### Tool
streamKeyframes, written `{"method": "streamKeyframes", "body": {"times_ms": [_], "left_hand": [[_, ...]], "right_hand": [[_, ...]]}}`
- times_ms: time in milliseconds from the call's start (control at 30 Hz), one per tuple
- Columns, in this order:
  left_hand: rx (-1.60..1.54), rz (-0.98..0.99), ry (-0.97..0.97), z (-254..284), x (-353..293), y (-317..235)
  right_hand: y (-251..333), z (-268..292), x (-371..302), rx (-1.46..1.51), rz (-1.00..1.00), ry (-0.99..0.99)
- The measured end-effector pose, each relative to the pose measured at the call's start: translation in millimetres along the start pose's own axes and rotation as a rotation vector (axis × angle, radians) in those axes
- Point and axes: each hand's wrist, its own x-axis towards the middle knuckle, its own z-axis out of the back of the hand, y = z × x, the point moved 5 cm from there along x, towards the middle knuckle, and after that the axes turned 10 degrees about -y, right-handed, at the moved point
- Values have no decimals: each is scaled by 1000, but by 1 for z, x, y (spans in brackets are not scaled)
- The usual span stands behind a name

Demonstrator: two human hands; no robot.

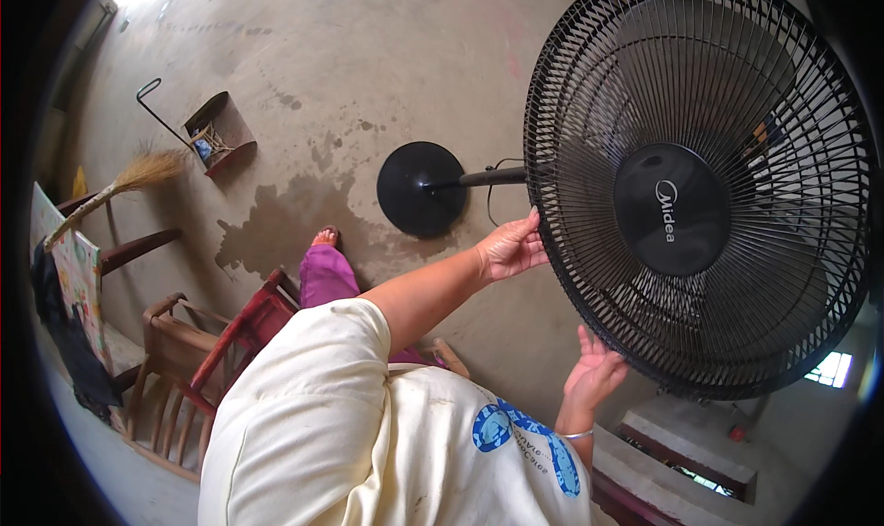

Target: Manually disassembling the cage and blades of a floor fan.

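Along the left edge of my view I have a table with a patterned cover, dark cloth hanging at its side and a straw broom lying across its corner. In the upper left I make out a long-handled dustpan holding litter and a blue scrap. Below, at lower left, a wooden chair stands against a red chair. Moving right, a damp patch darkens the floor above a purple trouser leg and a sandalled foot. The cream shirt fills my lower centre.

Just right of mid-frame, the round base of the black pedestal fan sits on the floor; its pole runs right to the big caged head, which takes up the upper right. I read the left hand as touching the cage's left rim, fingers bent; I can't tell whether it is clamped there. The right hand, with a bracelet at its wrist, is at the lower-left rim, its fingers apart. At far lower right I see a bright window.
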Motion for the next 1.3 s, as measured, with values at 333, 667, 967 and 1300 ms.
{"method": "streamKeyframes", "body": {"times_ms": [333,667,967,1300], "left_hand": [[48,-3,96,0,6,-2],[37,65,112,-2,5,-6],[105,62,-40,-16,-1,-57],[527,-73,-77,-59,-1,-108]], "right_hand": [[6,-9,-8,28,-6,-21],[2,1,-5,171,-10,-180],[46,29,0,26,155,-137],[168,21,16,-170,571,-208]]}}
